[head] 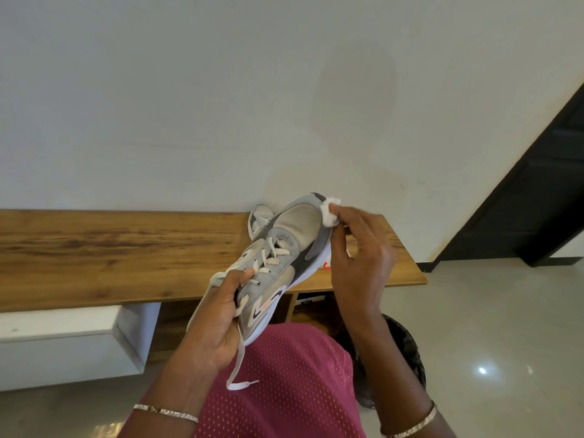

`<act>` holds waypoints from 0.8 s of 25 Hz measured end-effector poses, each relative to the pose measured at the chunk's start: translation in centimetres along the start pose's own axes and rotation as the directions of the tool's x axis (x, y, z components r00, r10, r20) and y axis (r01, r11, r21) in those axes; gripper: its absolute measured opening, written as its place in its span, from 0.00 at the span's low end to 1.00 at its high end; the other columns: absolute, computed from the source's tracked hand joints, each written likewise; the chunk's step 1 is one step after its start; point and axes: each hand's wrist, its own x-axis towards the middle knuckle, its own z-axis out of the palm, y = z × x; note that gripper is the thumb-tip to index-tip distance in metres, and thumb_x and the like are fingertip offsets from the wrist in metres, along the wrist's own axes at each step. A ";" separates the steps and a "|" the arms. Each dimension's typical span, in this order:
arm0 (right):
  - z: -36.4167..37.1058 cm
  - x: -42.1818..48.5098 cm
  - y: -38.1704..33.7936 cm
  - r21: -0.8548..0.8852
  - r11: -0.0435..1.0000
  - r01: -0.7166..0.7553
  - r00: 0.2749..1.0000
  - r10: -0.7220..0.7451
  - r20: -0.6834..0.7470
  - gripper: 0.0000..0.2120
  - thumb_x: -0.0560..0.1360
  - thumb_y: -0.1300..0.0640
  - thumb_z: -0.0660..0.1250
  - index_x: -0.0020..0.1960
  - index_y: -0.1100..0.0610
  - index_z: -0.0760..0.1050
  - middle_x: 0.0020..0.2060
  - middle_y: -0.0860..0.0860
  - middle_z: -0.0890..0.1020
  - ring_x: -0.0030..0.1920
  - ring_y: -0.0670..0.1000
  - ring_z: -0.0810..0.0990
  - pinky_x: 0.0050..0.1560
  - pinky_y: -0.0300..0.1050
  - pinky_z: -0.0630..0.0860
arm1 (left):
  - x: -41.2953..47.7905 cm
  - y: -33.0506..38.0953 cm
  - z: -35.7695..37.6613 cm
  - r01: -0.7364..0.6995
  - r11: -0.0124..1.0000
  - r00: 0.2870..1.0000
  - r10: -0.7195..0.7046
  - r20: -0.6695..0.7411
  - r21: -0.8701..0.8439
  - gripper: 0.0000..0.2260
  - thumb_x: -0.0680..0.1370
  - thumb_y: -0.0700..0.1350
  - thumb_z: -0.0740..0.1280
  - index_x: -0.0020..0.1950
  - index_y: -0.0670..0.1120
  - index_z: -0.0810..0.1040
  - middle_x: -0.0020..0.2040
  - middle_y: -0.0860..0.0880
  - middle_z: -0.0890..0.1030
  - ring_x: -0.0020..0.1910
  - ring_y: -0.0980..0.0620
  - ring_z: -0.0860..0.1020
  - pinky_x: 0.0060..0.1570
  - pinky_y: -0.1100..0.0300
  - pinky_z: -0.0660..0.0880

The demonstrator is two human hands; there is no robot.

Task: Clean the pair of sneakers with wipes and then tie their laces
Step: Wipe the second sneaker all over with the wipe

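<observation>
Plain white wall (221,105) fills the upper half of the head view, with a long wooden bench (126,248) running along its foot and pale floor tiles to the right.

One grey sneaker (284,248) is held up in the air over the bench's right end, toe pointing away. The left hand (218,317) is clamped round its heel end, thumb hooked in at the collar by the tongue. The right hand (360,248) pinches a crumpled white wipe (330,211) against the side of the toe. The second sneaker (260,219) sits on the bench just behind, mostly hidden.

The held shoe looks light, as one hand carries it easily. Its mesh upper is probably soft and would dent under hard rubbing, while the white sole rim looks firmer. The heel and collar seem the sound place to hold it, leaving toe and sides free for wiping. The wipe is limp and likely damp, so it wants a bunched pinch. An untied lace (240,358) dangles below the left hand and could snag or get in the way.
</observation>
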 end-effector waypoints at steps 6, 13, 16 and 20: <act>-0.2 -2.5 0.4 0.040 0.998 -0.050 0.999 0.049 0.013 0.10 0.74 0.69 0.71 0.54 0.61 0.83 0.50 0.51 0.83 0.48 0.46 0.81 0.45 0.43 0.81 | 0.4 0.1 -0.4 -0.060 0.996 0.998 0.059 0.027 0.071 0.13 0.79 0.42 0.66 0.63 0.42 0.79 0.51 0.42 0.87 0.45 0.50 0.86 0.42 0.58 0.82; -0.7 2.9 -0.4 0.029 0.999 0.031 0.990 -0.035 0.137 0.10 0.76 0.68 0.68 0.54 0.58 0.83 0.49 0.50 0.84 0.49 0.47 0.81 0.48 0.42 0.78 | 1.0 -0.3 -1.3 -0.181 0.961 0.977 0.200 -0.076 0.208 0.13 0.76 0.42 0.70 0.61 0.45 0.81 0.55 0.45 0.86 0.54 0.49 0.83 0.48 0.57 0.78; 0.0 2.7 -1.2 -0.092 0.983 0.160 0.958 -0.132 0.255 0.11 0.73 0.69 0.69 0.52 0.59 0.84 0.48 0.52 0.85 0.51 0.52 0.80 0.47 0.42 0.76 | 0.8 -1.2 -0.9 -0.252 0.908 0.957 0.284 -0.050 0.335 0.12 0.76 0.43 0.71 0.59 0.48 0.83 0.55 0.51 0.86 0.60 0.52 0.81 0.59 0.54 0.75; -0.5 1.4 -0.5 -0.183 0.979 0.088 0.980 -0.052 0.191 0.12 0.75 0.70 0.67 0.54 0.59 0.83 0.49 0.53 0.83 0.51 0.51 0.78 0.47 0.36 0.69 | 0.8 -1.9 -0.6 -0.292 0.875 0.940 0.337 -0.051 0.386 0.11 0.75 0.46 0.73 0.57 0.50 0.83 0.55 0.54 0.85 0.61 0.54 0.80 0.64 0.52 0.74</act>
